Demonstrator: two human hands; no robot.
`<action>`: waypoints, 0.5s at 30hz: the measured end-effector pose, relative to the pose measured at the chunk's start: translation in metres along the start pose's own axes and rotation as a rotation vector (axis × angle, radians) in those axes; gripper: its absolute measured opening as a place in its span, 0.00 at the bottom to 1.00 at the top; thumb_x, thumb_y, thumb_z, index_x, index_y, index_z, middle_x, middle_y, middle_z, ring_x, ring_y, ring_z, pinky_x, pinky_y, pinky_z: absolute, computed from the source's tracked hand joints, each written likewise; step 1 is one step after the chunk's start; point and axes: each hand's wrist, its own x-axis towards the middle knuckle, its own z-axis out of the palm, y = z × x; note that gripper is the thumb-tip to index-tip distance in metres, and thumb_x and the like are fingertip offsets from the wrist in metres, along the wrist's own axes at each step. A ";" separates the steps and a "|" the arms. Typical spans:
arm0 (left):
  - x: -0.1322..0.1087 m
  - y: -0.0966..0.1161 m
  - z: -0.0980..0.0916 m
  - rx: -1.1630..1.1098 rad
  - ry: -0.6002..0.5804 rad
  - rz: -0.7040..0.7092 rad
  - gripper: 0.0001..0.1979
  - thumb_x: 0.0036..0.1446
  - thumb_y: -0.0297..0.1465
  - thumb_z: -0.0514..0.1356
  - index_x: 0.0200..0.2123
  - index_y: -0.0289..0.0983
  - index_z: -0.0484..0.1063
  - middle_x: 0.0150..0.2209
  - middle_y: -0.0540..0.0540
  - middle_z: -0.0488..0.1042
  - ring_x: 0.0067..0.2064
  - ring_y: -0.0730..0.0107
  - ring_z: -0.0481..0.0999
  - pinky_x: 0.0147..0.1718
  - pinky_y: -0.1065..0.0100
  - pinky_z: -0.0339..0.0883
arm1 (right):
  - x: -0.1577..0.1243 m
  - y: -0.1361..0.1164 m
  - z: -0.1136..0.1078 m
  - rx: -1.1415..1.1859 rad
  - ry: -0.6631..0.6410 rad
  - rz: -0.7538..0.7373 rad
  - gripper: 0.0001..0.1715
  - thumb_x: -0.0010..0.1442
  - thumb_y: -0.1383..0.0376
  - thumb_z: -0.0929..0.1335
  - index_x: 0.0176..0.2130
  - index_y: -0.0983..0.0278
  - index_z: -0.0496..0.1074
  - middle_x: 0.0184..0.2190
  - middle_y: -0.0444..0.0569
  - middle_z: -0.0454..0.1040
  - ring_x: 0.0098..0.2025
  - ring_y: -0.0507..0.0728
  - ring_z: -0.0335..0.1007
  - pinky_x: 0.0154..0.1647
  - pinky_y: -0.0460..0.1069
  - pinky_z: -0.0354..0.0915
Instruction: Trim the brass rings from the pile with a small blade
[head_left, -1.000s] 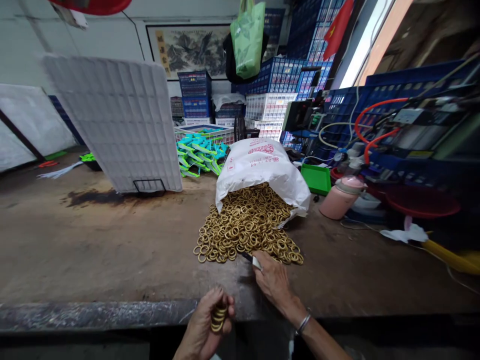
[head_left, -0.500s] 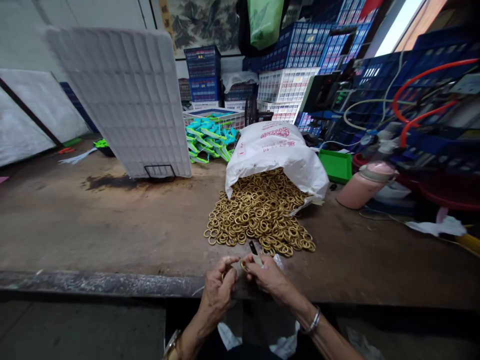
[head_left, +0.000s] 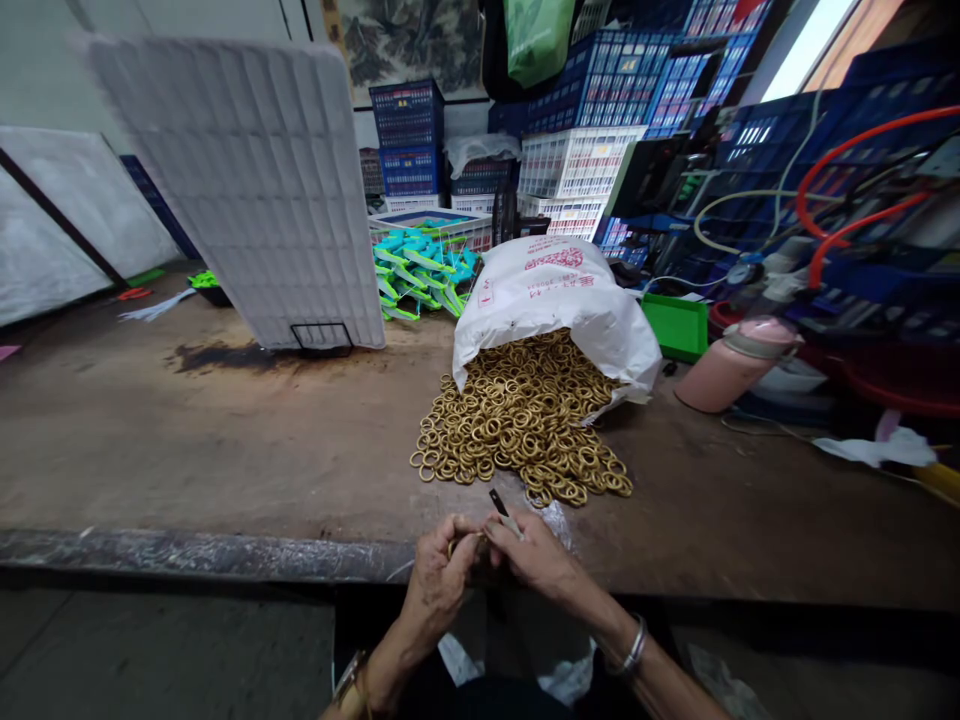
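A heap of brass rings (head_left: 521, 430) spills from a white sack (head_left: 559, 300) lying on its side on the brown worktable (head_left: 225, 440). My left hand (head_left: 441, 577) is closed at the table's near edge, its fingertips pinching brass rings that mostly stay hidden. My right hand (head_left: 534, 552) touches it from the right, closed on a small dark blade tool (head_left: 501, 507) that points up toward the heap. Both hands meet just below the heap's near edge.
A white grid tray (head_left: 247, 190) leans upright on a wire stand at the back left. Teal plastic parts (head_left: 420, 270) fill a basket behind. A green tray (head_left: 675, 325), a pink bottle (head_left: 731, 365), hoses and stacked blue crates (head_left: 592, 90) crowd the right.
My left hand rose from below the table edge with its stack of rings and met my right hand, which drew back from the heap. The view tilted down a little.
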 end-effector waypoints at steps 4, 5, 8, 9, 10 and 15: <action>0.001 -0.003 0.000 0.036 0.004 -0.028 0.09 0.48 0.34 0.58 0.22 0.34 0.67 0.17 0.54 0.64 0.17 0.81 0.57 0.18 0.77 0.52 | 0.000 -0.002 0.004 -0.001 0.039 -0.063 0.15 0.51 0.56 0.62 0.22 0.65 0.61 0.17 0.39 0.61 0.21 0.47 0.56 0.22 0.42 0.54; 0.001 -0.004 0.000 0.046 -0.008 -0.052 0.10 0.49 0.35 0.58 0.22 0.34 0.66 0.16 0.54 0.64 0.17 0.82 0.56 0.17 0.77 0.51 | 0.001 -0.002 0.005 0.011 0.032 -0.055 0.14 0.51 0.56 0.62 0.23 0.65 0.61 0.17 0.39 0.62 0.21 0.47 0.57 0.21 0.42 0.54; 0.001 -0.007 -0.003 0.045 -0.091 -0.131 0.14 0.51 0.39 0.55 0.23 0.34 0.65 0.16 0.54 0.62 0.15 0.83 0.55 0.15 0.77 0.48 | 0.001 -0.001 0.007 0.014 0.020 -0.035 0.14 0.52 0.57 0.61 0.24 0.65 0.62 0.16 0.40 0.63 0.20 0.47 0.58 0.20 0.42 0.53; 0.001 -0.007 -0.004 0.027 -0.115 -0.156 0.15 0.51 0.41 0.54 0.24 0.34 0.64 0.16 0.54 0.62 0.15 0.83 0.55 0.14 0.78 0.47 | 0.001 0.000 0.007 0.017 0.014 -0.031 0.14 0.52 0.57 0.60 0.23 0.65 0.61 0.16 0.39 0.63 0.20 0.47 0.58 0.20 0.42 0.53; 0.000 -0.008 -0.004 0.000 -0.129 -0.179 0.15 0.51 0.41 0.54 0.24 0.34 0.64 0.17 0.54 0.62 0.15 0.83 0.55 0.13 0.78 0.46 | 0.001 0.001 0.008 0.024 0.001 -0.030 0.14 0.53 0.58 0.60 0.23 0.65 0.61 0.16 0.40 0.63 0.20 0.47 0.57 0.19 0.42 0.52; -0.002 -0.007 -0.004 -0.115 -0.098 -0.240 0.15 0.50 0.43 0.55 0.25 0.35 0.62 0.18 0.55 0.61 0.14 0.85 0.53 0.12 0.79 0.44 | 0.001 0.004 0.005 -0.051 0.054 -0.045 0.18 0.56 0.58 0.56 0.22 0.65 0.62 0.17 0.41 0.63 0.20 0.48 0.58 0.22 0.43 0.54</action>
